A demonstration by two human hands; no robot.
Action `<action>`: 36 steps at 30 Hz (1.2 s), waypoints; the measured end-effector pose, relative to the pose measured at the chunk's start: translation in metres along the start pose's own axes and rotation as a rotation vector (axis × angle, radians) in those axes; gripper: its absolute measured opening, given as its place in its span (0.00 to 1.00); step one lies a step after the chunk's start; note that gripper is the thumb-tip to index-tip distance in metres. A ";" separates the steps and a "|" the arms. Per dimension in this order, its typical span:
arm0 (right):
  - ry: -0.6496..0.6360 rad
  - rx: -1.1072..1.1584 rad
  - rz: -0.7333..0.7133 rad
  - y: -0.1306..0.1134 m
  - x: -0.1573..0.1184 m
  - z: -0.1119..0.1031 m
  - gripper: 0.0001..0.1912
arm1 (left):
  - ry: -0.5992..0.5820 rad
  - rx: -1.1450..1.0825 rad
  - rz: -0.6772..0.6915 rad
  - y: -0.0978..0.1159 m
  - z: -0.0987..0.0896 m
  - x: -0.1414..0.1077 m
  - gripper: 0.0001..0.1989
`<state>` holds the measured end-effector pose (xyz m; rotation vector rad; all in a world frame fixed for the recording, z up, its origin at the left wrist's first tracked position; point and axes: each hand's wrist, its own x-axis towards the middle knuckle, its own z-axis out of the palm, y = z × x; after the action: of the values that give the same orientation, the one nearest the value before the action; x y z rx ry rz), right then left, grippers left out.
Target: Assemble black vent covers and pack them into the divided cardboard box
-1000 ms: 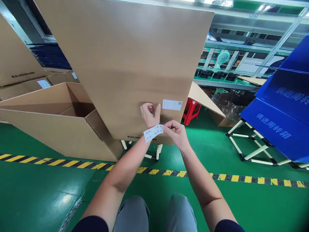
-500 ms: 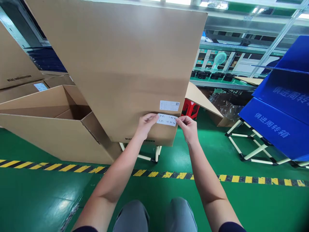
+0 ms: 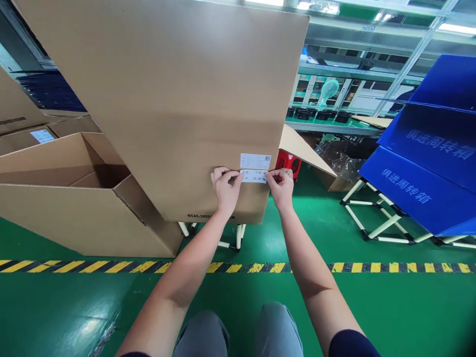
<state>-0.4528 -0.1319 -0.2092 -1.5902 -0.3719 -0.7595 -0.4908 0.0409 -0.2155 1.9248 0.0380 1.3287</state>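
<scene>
A white printed label (image 3: 254, 176) is stretched between my two hands against the front of a large cardboard box (image 3: 178, 99). My left hand (image 3: 226, 187) pinches the label's left end, and my right hand (image 3: 280, 184) pinches its right end. Right above it, another white label (image 3: 256, 160) with a small square code is stuck on the box. The lower label's top edge lies along the bottom edge of the upper one. I cannot tell whether the lower label sticks to the cardboard. Black print runs along the box's bottom, partly behind my left wrist.
An open cardboard box (image 3: 59, 213) stands at left. On the right, a blue box (image 3: 420, 178) rests on a white tube frame (image 3: 383, 228). A red stool (image 3: 288, 162) shows behind the large box. Yellow-black tape (image 3: 253, 267) crosses the green floor.
Both hands have moved the label up, from a slight gap and tilt to lying level against the upper label's lower edge. The view has shifted slightly.
</scene>
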 end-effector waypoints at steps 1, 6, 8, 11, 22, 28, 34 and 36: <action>0.004 -0.001 -0.002 0.000 0.000 0.001 0.15 | -0.001 0.008 0.002 0.000 0.001 0.000 0.04; 0.022 -0.024 -0.009 -0.001 -0.002 0.002 0.13 | -0.005 0.032 0.000 -0.001 0.002 0.000 0.04; 0.025 -0.045 0.001 -0.002 -0.002 0.003 0.12 | 0.003 0.032 0.004 -0.001 0.003 0.000 0.04; 0.037 -0.056 0.017 -0.004 -0.002 0.005 0.09 | 0.010 0.041 0.000 -0.001 0.004 0.000 0.04; 0.088 -0.095 0.034 -0.010 -0.004 0.010 0.08 | 0.009 0.049 -0.030 0.001 0.005 -0.001 0.04; 0.088 -0.108 0.025 -0.011 -0.006 0.011 0.08 | 0.012 0.059 -0.054 0.002 0.005 0.000 0.04; 0.082 -0.136 -0.008 -0.004 -0.006 0.012 0.10 | -0.003 0.110 -0.078 0.008 0.006 -0.001 0.06; 0.133 -0.204 -0.009 0.001 -0.005 0.004 0.14 | 0.027 0.118 -0.113 0.005 0.003 -0.001 0.09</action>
<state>-0.4547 -0.1271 -0.2129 -1.7180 -0.2098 -0.9281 -0.4904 0.0356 -0.2137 1.9721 0.2399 1.3022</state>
